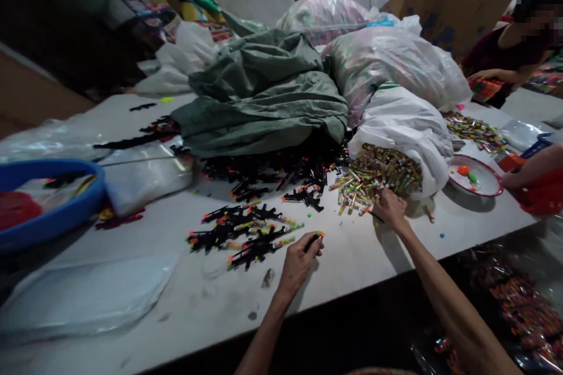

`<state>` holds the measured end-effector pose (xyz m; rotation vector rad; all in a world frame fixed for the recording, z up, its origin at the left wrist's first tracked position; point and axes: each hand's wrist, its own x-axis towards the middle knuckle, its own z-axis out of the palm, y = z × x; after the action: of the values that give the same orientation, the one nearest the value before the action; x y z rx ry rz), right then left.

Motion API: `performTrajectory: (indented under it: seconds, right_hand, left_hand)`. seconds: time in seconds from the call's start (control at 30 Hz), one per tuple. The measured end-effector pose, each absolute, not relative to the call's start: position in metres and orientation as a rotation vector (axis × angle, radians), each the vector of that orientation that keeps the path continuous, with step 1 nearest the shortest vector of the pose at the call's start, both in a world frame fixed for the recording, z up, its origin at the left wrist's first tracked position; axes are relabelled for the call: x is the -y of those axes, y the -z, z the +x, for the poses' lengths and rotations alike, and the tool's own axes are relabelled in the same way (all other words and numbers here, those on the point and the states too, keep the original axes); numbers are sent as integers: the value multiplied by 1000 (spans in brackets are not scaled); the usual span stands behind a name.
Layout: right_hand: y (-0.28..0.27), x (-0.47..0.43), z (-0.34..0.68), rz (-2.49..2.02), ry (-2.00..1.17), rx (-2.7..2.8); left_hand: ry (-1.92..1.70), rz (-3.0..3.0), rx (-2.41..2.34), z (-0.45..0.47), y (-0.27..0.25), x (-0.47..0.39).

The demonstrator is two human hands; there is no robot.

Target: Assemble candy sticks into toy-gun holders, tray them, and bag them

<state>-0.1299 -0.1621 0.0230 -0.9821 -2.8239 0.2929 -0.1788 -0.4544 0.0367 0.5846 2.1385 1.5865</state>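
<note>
My left hand (299, 266) is closed around a small black toy gun (314, 240) with an orange tip, just above the table's front part. To its left lie several black toy guns (253, 246) with colourful candy tubes among them. My right hand (390, 210) reaches into the edge of a heap of candy tubes (352, 187) spilling from a white sack (407, 123). Its fingers are bent together. A thin dark piece shows beside them, but what they grip is too small to make out. More toy guns (303, 190) spill from under a dark green sack (272, 111).
A blue basin (94, 199) and clear plastic bags (97, 293) are at the left. A red-rimmed plate (490, 179) stands right of the white sack. Large filled bags (387, 58) rise behind. Another person (505, 61) works at the far right. Packed bags (519, 299) lie below the table edge.
</note>
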Motion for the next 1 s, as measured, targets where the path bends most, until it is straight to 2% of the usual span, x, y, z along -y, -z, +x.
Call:
performTrajectory:
  seconds: [0.1,0.23,0.3,0.37,0.53,0.67,0.77,0.9,1.0]
  right_hand:
    - [-33,179,-115,-819,-718,2642]
    - [-48,226,-93,-410,-1917,2423]
    - [-52,250,-87,-319,-2266,2285]
    - [-53,269,-85,-356,-2388,2183]
    - [-36,313,-82,-529,-2432,1942]
    - [-27,333,-83,-626,-2514,1726]
    - [-28,326,-87,-703,-2624,1500]
    - [-30,306,-89,-684,-2808,1396]
    - [-32,301,-87,-608,-2701,1573]
  left_hand:
    - [-1680,408,-1938,-167,-39,450]
    - [-1690,229,-1740,-161,-43,451]
    - [-1746,151,-1643,-160,-44,450]
    - [-1880,32,-1556,-159,-45,447]
    - [-2271,-320,-1361,-155,-47,427]
    - [-2406,-415,-1245,-148,-50,415]
    - [-2330,-316,-1233,-144,-51,421]
    - [-2038,-123,-1198,-140,-44,436]
    - [-2041,-163,-1223,-136,-37,436]
